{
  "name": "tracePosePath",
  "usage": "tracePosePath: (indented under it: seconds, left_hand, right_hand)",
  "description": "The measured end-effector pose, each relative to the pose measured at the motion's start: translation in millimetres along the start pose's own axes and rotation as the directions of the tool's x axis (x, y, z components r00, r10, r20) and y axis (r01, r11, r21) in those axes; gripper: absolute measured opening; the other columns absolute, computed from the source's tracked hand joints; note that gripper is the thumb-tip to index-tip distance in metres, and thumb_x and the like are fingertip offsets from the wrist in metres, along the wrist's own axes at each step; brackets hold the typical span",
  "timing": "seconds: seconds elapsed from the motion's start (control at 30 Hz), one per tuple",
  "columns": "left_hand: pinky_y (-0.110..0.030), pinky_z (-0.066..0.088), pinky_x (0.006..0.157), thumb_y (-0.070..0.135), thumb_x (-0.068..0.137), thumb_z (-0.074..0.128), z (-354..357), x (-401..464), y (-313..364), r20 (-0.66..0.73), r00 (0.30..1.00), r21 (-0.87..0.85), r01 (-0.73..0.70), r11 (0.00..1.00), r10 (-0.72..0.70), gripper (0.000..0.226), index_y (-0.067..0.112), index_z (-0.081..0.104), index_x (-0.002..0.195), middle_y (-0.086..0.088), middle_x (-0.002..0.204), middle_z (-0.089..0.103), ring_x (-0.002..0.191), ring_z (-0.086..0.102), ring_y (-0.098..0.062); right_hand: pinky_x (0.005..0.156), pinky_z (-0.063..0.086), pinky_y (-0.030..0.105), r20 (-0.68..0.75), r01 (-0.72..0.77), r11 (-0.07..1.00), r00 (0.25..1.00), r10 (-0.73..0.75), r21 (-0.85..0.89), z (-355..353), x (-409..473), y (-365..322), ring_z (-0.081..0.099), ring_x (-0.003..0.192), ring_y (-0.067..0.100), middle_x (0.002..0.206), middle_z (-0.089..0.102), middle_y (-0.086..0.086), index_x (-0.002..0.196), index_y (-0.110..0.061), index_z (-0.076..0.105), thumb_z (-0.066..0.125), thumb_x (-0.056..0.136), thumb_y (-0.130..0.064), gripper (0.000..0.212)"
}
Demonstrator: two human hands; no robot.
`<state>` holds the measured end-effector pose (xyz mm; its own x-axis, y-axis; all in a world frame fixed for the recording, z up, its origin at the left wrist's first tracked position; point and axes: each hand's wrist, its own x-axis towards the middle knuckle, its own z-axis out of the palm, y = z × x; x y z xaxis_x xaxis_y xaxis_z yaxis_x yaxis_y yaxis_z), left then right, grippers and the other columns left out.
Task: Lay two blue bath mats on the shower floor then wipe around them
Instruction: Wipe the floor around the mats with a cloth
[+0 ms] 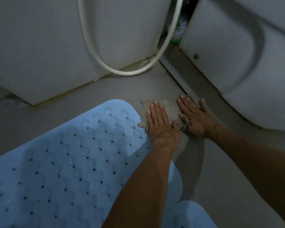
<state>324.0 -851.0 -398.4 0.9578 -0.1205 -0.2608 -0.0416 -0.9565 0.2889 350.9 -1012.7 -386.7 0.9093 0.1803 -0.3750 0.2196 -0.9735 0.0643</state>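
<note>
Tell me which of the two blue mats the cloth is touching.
The large blue mat with the drain holes: the cloth meets its far right corner. The second blue mat lies near the bottom edge, apart from the cloth.

Left hand (pixel 161 124) — palm down, fingers straight and close together, thumb angled out to the right; bare forearm runs back toward the lower centre of view. Right hand (pixel 196 117) — palm down just beside the left, fingers spread and pointing up-left, thumb out on the far side, a thin ring-like band on one finger; bare forearm extends to the right edge.
</note>
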Motion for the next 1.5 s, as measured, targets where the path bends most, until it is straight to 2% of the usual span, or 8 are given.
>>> tracePosePath:
  seconds: [0.23, 0.4, 0.5, 0.7, 0.83, 0.97, 1.23, 1.5]
  left_hand:
    - [-0.043, -0.027, 0.111, 0.049, 0.099, 0.007, 30, -69, 34, 0.021, 1.0, 0.012, -0.006, 1.0, 0.006, 0.074, 0.002, -0.025, 0.145, -0.019, 0.15, -0.037, 0.135, -0.038, -0.031]
    - [-0.04, -0.035, 0.107, 0.047, 0.097, 0.008, 57, -131, 59, -0.036, 0.999, -0.136, -0.024, 0.99, 0.019, 0.077, 0.003, -0.042, 0.135, -0.017, 0.151, -0.037, 0.14, -0.033, -0.029]
    - [-0.042, -0.024, 0.114, 0.048, 0.095, 0.013, 67, -165, 75, -0.032, 0.999, -0.186, -0.004, 0.982, -0.002, 0.078, 0.005, -0.034, 0.14, -0.015, 0.154, -0.028, 0.146, -0.021, -0.03]
    - [-0.039, -0.038, 0.102, 0.05, 0.097, 0.009, 68, -162, 78, 0.135, 0.991, -0.097, -0.009, 0.995, 0.022, 0.082, 0.006, -0.055, 0.121, -0.012, 0.132, -0.059, 0.12, -0.057, -0.022]
    - [-0.045, -0.022, 0.114, 0.05, 0.098, 0.01, 60, -157, 79, 0.231, 0.972, -0.055, -0.021, 0.998, 0.033, 0.076, 0.002, -0.035, 0.138, -0.016, 0.142, -0.046, 0.137, -0.038, -0.029]
    - [-0.046, -0.021, 0.115, 0.053, 0.098, 0.012, 56, -156, 80, 0.29, 0.956, -0.022, -0.033, 0.999, 0.038, 0.079, 0.003, -0.029, 0.144, -0.016, 0.149, -0.041, 0.139, -0.036, -0.03]
    - [-0.045, -0.022, 0.114, 0.054, 0.097, 0.017, 66, -157, 85, 0.215, 0.976, 0.053, 0.006, 0.999, -0.017, 0.082, 0.004, -0.023, 0.147, -0.015, 0.153, -0.036, 0.141, -0.032, -0.029]
    - [-0.046, -0.018, 0.116, 0.053, 0.097, 0.015, 70, -158, 83, 0.154, 0.988, 0.083, -0.005, 0.997, -0.008, 0.078, 0.004, -0.017, 0.15, -0.014, 0.156, -0.029, 0.143, -0.029, -0.029]
  right_hand:
    - [0.116, -0.023, 0.046, 0.039, -0.017, 0.999, 0.999, 0.018, -0.028, 29, -78, 14, -0.022, 0.148, 0.01, 0.158, -0.03, -0.013, 0.152, -0.033, -0.024, -0.021, 0.085, -0.064, 0.074]
    - [0.117, -0.021, 0.043, 0.039, -0.039, 0.999, 0.998, 0.04, -0.018, 48, -142, 21, -0.028, 0.146, 0.011, 0.157, -0.033, -0.01, 0.151, -0.031, -0.027, -0.025, 0.083, -0.062, 0.075]
    - [0.116, -0.022, 0.04, 0.05, -0.015, 1.0, 0.999, 0.015, 0.002, 58, -172, 24, -0.03, 0.145, 0.013, 0.155, -0.036, -0.008, 0.149, -0.029, -0.03, -0.022, 0.084, -0.059, 0.072]
    - [0.118, -0.019, 0.041, 0.018, -0.032, 0.999, 0.999, 0.032, 0.033, 65, -176, 26, -0.022, 0.149, 0.015, 0.159, -0.03, -0.005, 0.153, -0.026, -0.023, -0.013, 0.089, -0.053, 0.071]
    - [0.12, -0.014, 0.044, 0.011, -0.026, 0.999, 1.0, 0.026, 0.041, 60, -172, 23, -0.019, 0.15, 0.015, 0.162, -0.024, -0.004, 0.155, -0.024, -0.018, -0.016, 0.081, -0.054, 0.08]
    - [0.119, -0.014, 0.042, -0.005, -0.001, 0.998, 1.0, 0.002, 0.062, 59, -174, 25, -0.017, 0.151, 0.016, 0.163, -0.021, -0.003, 0.156, -0.023, -0.015, -0.018, 0.076, -0.056, 0.086]
    - [0.122, -0.012, 0.041, -0.028, 0.04, 0.997, 0.999, -0.038, 0.067, 65, -173, 29, -0.018, 0.151, 0.018, 0.164, -0.021, 0.0, 0.156, -0.019, -0.014, 0.009, 0.104, -0.046, 0.063]
    - [0.122, -0.009, 0.044, -0.081, 0.034, 0.998, 0.996, -0.03, 0.047, 69, -177, 28, -0.012, 0.152, 0.019, 0.166, -0.013, 0.0, 0.157, -0.021, -0.009, 0.012, 0.105, -0.044, 0.061]
